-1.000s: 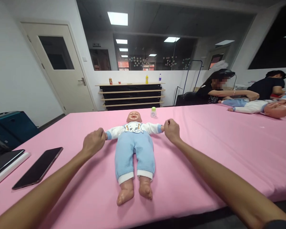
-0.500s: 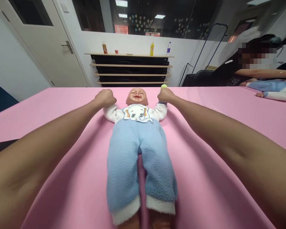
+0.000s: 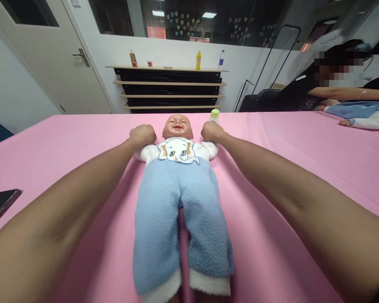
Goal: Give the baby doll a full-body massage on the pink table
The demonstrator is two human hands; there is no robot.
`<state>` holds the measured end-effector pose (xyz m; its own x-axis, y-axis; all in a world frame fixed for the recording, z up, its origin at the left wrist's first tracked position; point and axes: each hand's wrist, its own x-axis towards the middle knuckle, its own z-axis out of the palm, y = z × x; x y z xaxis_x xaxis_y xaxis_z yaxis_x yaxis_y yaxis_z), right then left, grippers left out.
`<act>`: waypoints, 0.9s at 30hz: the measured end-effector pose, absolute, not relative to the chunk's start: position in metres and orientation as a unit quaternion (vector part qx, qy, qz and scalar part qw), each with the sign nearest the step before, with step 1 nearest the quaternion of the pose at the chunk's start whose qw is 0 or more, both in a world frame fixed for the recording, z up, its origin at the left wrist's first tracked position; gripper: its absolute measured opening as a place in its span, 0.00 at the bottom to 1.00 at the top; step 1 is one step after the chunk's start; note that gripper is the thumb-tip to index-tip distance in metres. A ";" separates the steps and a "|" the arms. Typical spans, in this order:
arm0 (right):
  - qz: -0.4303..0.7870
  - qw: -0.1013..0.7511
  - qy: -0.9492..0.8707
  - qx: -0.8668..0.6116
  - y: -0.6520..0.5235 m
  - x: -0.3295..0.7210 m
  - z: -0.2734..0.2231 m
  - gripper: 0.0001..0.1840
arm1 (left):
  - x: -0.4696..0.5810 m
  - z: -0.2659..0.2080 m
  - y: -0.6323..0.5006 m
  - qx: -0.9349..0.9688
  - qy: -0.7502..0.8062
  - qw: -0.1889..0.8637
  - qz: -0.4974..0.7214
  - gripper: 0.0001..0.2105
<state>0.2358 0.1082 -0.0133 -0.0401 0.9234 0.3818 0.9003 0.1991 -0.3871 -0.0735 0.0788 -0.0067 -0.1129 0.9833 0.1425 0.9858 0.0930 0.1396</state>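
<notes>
On its back on the pink-covered table point(image 3: 91, 130) lies a baby doll point(image 3: 177, 185), its head at the far side and its legs toward me. It wears pale blue fleece trousers and a white top with an elephant face. My left hand point(image 3: 143, 135) is closed around the doll's hand at the left of its head. At the right of the head, my right hand point(image 3: 212, 131) is wrapped around the doll's other hand. Both doll hands are hidden inside my fists. Just behind my right hand stands a bottle with a light green cap point(image 3: 214, 113).
A dark phone point(image 3: 1, 204) lies at the table's left edge. Far right, a person in black point(image 3: 298, 90) reaches over another doll point(image 3: 360, 113). Behind the table, a shelf point(image 3: 169, 84) carries several bottles. A door point(image 3: 41, 54) is at the left.
Both my hands have moved inward and slightly down, bringing the doll's hands closer to its head and bending its arms more. The view has shifted a little, showing more of the phone.
</notes>
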 end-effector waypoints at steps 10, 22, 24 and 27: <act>-0.090 0.309 -0.686 -0.653 -0.040 0.283 0.035 0.16 | -0.099 0.036 -0.045 -0.633 -0.725 0.109 -0.248 0.20; 0.023 0.212 -0.720 -0.660 -0.179 0.274 -0.019 0.16 | -0.094 -0.015 -0.201 -0.690 -0.699 -0.002 -0.191 0.12; 0.035 0.202 -0.719 -0.664 -0.184 0.270 -0.021 0.17 | -0.089 -0.014 -0.204 -0.690 -0.707 -0.006 -0.153 0.13; 0.055 0.205 -0.713 -0.668 -0.185 0.272 -0.018 0.17 | -0.088 -0.008 -0.205 -0.692 -0.712 -0.015 -0.122 0.15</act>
